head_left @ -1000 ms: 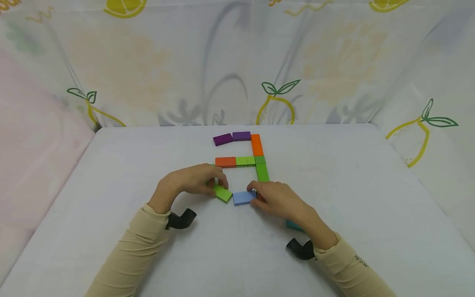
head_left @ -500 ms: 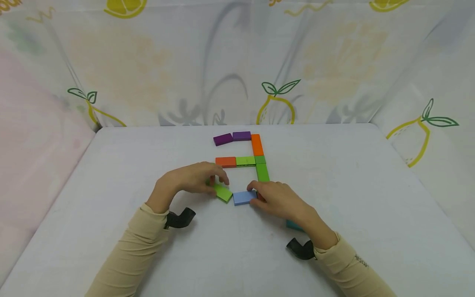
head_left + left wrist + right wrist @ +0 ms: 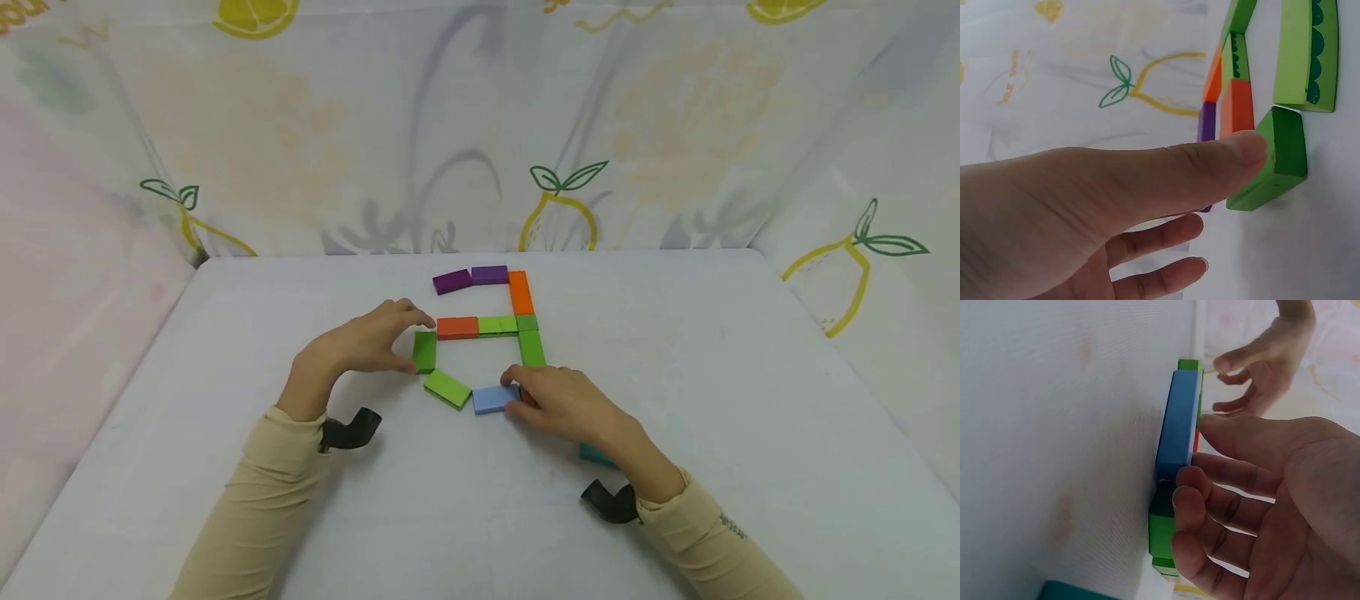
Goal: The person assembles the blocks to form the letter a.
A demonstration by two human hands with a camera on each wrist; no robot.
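In the head view, my left hand reaches in from the left beside a dark green block. Its thumb overlaps that block in the left wrist view, while two other fingers stand apart from it. A lime block lies slanted just in front. With my right hand I hold the right end of a blue block between thumb and finger. In the right wrist view the curled fingers lie close to this blue block and the green one beyond.
Beyond the hands lie a red-orange block, a lime block, an orange block and two purple blocks. Green blocks run down the right side. A teal block lies partly hidden by the right forearm.
My left hand has left the slanted lime block and moved up and left to the dark green block, which now shows fully. My right hand stays on the blue block.
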